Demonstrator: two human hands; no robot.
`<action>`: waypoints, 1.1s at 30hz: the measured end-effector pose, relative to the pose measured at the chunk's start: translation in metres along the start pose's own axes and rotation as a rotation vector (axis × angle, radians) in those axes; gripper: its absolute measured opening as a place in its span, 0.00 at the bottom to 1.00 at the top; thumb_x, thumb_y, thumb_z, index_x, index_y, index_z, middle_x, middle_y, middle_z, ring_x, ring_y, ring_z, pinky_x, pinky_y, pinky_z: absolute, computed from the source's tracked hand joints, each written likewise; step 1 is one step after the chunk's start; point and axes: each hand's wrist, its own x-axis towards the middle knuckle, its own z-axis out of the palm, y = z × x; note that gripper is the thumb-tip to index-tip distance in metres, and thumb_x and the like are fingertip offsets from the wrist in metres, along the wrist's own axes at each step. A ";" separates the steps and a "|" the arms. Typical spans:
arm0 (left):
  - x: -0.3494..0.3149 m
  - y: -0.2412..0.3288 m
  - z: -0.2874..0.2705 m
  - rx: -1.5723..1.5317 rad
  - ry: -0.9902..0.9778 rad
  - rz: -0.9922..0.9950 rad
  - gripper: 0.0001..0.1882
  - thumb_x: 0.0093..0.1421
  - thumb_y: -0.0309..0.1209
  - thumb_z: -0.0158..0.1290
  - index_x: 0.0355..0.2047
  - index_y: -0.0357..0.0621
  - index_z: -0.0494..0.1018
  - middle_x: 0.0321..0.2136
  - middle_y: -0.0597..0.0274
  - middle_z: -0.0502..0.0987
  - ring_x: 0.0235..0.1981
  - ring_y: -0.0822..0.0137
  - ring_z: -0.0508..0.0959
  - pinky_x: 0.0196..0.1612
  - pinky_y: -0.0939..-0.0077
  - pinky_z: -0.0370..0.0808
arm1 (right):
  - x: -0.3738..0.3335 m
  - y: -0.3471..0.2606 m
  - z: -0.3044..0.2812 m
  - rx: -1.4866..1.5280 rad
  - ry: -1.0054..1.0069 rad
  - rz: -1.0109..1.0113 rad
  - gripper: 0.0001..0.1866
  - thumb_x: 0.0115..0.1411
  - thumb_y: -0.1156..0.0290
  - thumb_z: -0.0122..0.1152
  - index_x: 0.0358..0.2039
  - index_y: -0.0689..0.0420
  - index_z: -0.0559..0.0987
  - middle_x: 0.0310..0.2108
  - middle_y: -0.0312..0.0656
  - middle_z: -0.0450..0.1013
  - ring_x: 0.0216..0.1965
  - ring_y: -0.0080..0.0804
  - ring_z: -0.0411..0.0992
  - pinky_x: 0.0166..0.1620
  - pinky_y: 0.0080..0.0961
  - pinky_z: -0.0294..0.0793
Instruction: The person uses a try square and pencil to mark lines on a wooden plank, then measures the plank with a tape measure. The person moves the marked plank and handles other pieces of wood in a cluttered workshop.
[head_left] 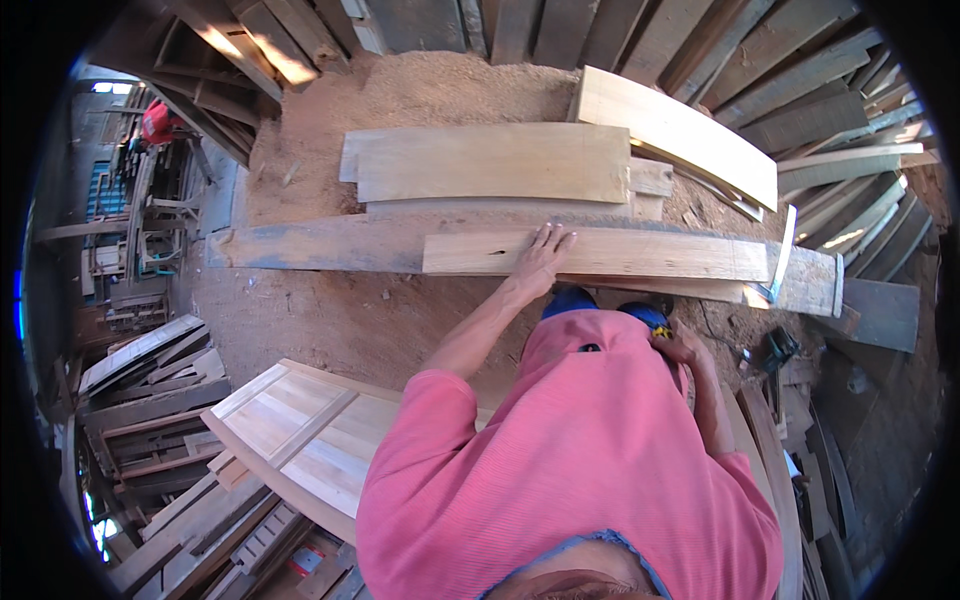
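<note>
My left hand (pixel 543 258) lies on a pale wooden board (pixel 660 254), fingers stretched over its top face. This board rests along a longer, dusty plank (pixel 320 243). By my right hip, my right hand (pixel 684 345) is curled at a small yellow-and-black thing (pixel 660 332), whose kind I cannot make out. Past the board's right end, a thin pale strip with a blue part (pixel 784 250) stands against the plank. Beyond the plank, a wide light board (pixel 490 165) lies on others.
A bright board (pixel 680 130) lies at the far right, before a row of leaning planks (pixel 800 60). A panelled wooden door (pixel 300 425) is behind me on the left. Stacked timber (pixel 160 390) lines the left side, and a dark tool (pixel 775 348) sits on the ground at right.
</note>
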 end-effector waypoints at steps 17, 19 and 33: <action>-0.032 -0.011 -0.015 -0.052 -0.084 -0.238 0.69 0.45 0.43 0.78 0.82 0.57 0.48 0.77 0.33 0.53 0.78 0.30 0.51 0.79 0.29 0.44 | 0.032 0.011 0.013 -0.089 -0.084 -0.060 0.55 0.54 0.33 0.75 0.66 0.69 0.73 0.60 0.68 0.77 0.65 0.59 0.76 0.65 0.46 0.75; -0.023 -0.013 -0.021 -0.123 -0.119 -0.186 0.69 0.44 0.44 0.79 0.81 0.57 0.49 0.77 0.35 0.55 0.78 0.31 0.52 0.78 0.29 0.46 | 0.030 0.011 0.007 -0.188 0.040 -0.149 0.54 0.54 0.33 0.75 0.64 0.70 0.74 0.58 0.68 0.78 0.63 0.60 0.77 0.63 0.47 0.76; -0.050 -0.005 -0.020 0.035 0.144 -0.244 0.56 0.41 0.36 0.80 0.69 0.46 0.62 0.67 0.50 0.65 0.68 0.45 0.65 0.71 0.40 0.57 | -0.019 -0.009 -0.013 -0.036 0.001 -0.008 0.45 0.59 0.40 0.72 0.63 0.65 0.76 0.59 0.62 0.79 0.63 0.54 0.76 0.65 0.42 0.73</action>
